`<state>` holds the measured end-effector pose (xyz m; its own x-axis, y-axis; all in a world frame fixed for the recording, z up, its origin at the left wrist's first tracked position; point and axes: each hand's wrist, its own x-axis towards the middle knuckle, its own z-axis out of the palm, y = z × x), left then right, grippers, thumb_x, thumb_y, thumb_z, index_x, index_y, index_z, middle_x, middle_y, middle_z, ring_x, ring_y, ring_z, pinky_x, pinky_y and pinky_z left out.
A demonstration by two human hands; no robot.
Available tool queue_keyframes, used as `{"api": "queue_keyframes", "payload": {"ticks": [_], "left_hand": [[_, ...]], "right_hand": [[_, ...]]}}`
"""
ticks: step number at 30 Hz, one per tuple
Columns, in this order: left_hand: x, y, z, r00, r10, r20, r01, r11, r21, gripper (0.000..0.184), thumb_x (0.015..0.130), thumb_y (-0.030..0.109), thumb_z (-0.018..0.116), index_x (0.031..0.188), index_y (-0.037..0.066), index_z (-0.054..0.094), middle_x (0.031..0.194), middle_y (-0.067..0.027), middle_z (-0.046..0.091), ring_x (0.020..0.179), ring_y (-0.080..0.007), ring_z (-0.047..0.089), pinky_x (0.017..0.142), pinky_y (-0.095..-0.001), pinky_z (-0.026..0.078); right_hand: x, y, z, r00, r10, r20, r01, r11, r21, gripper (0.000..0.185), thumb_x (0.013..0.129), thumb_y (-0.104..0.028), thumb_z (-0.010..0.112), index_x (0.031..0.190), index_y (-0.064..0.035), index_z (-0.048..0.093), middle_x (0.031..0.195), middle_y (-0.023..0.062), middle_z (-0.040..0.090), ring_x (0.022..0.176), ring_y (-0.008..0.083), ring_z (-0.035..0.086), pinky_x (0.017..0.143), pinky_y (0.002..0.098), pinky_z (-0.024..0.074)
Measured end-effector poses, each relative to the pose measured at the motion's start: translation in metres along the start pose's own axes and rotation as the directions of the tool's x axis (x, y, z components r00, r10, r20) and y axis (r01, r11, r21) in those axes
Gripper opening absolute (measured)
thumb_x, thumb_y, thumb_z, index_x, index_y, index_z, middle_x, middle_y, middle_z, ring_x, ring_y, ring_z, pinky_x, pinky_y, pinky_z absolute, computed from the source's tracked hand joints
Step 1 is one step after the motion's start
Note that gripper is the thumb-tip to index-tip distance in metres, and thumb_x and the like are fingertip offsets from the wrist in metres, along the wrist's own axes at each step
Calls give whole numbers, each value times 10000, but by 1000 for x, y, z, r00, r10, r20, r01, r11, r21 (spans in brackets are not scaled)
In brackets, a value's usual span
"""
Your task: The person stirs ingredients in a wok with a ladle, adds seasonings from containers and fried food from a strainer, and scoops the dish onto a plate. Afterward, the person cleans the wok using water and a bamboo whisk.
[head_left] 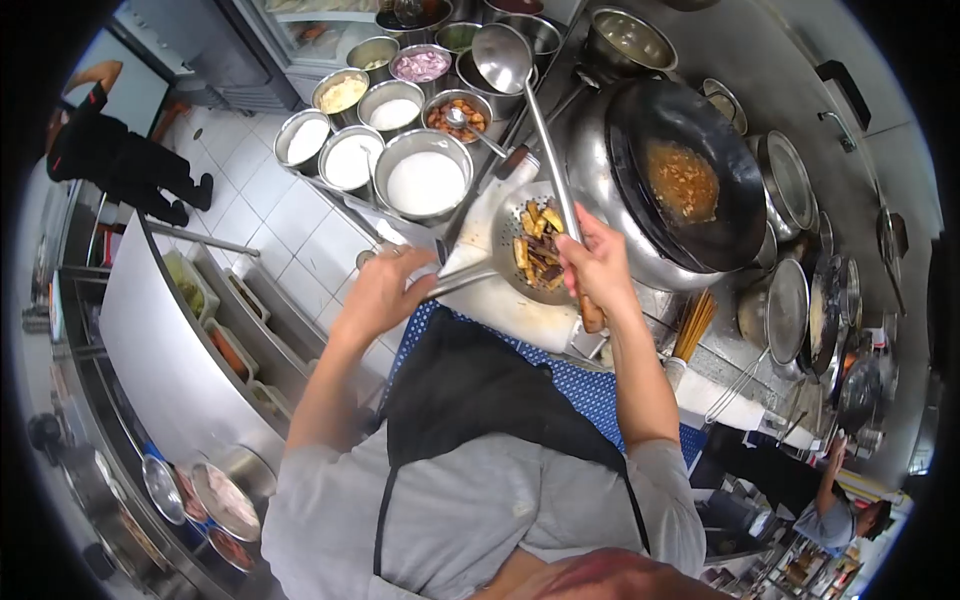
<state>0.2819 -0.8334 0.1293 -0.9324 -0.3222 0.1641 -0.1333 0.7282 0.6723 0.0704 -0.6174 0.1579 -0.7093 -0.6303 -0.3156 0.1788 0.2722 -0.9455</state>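
Observation:
My right hand (597, 262) is closed round the handle of a long metal ladle (502, 62), whose bowl hangs over the seasoning pots. Below the ladle's handle, a perforated metal strainer (507, 235) holds browned, yellowish fried pieces (540, 245). At the strainer's handle is my left hand (388, 287), its fingers bent over the handle's end near a cloth. To the right, a black wok (735, 165) sits tilted on the round steel burner, with brown sauce and small bits (683, 182) in it.
Metal pots of white powder or liquid (427, 183) and chopped ingredients stand ahead on the left. Bamboo sticks (697, 325), a whisk (738, 388) and sieves (788, 310) are at the right. One person (120, 155) stands far left, another (835, 515) lower right.

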Motion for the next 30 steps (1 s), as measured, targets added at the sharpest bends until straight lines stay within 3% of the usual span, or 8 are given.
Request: {"api": "queue_keyframes", "payload": {"ticks": [2, 9, 15, 18, 21, 27, 30], "left_hand": [[5, -9, -12, 1000, 9, 2, -9, 996, -84, 229, 825, 120, 707, 1023, 7, 686, 958, -173, 696, 853, -362, 663, 770, -436, 521], [19, -52, -28, 998, 47, -51, -52, 991, -121, 199, 822, 81, 712, 1004, 2, 695, 870, -145, 709, 814, -311, 687, 725, -398, 533], [16, -42, -29, 997, 17, -80, -28, 989, -142, 195, 821, 58, 701, 1006, -2, 696, 851, -154, 705, 800, -312, 685, 724, -397, 533], [11, -38, -26, 997, -5, -76, -6, 991, -137, 192, 820, 53, 696, 1004, -5, 695, 846, -158, 703, 795, -316, 683, 723, -398, 531], [7, -33, -24, 996, 10, -87, -19, 995, -101, 194, 819, 55, 698, 1003, -5, 695, 846, -156, 701, 791, -318, 680, 721, -401, 529], [-5, -19, -16, 994, -67, -92, 60, 995, -77, 195, 814, 53, 699, 1003, 1, 698, 857, -141, 703, 803, -317, 675, 731, -401, 527], [-11, -17, -8, 995, -28, -94, 23, 998, -53, 193, 839, 65, 689, 1017, -8, 696, 853, -142, 698, 782, -284, 692, 701, -358, 530]], "right_hand": [[22, 0, 21, 999, 39, -7, -39, 999, 4, 579, 908, -35, 611, 1461, -99, 451, 660, -1, 546, 426, 76, 494, 358, 242, 397], [44, -6, 45, 993, 110, -30, -109, 993, 36, 475, 909, -52, 618, 1376, -85, 535, 660, -8, 552, 426, 84, 501, 358, 248, 413], [33, -8, 39, 995, 102, 20, -104, 966, 237, 374, 912, -34, 608, 1285, -58, 583, 624, 0, 530, 419, 86, 491, 354, 257, 407], [30, 0, 34, 997, 78, 20, -81, 972, 219, 371, 917, -46, 615, 1286, -59, 579, 627, -2, 536, 420, 85, 491, 358, 252, 409], [27, 9, 34, 999, 17, 30, -22, 979, 202, 504, 915, -59, 643, 1398, -51, 502, 670, 11, 571, 418, 98, 513, 357, 251, 425], [35, 21, 20, 988, 74, 137, -133, 858, 497, 551, 914, -56, 643, 1433, -47, 458, 671, 20, 578, 416, 94, 513, 348, 255, 427], [33, 27, 19, 995, 19, 103, -56, 926, 373, 476, 925, -65, 630, 1383, -42, 498, 675, 23, 576, 423, 91, 515, 348, 253, 428]]}}
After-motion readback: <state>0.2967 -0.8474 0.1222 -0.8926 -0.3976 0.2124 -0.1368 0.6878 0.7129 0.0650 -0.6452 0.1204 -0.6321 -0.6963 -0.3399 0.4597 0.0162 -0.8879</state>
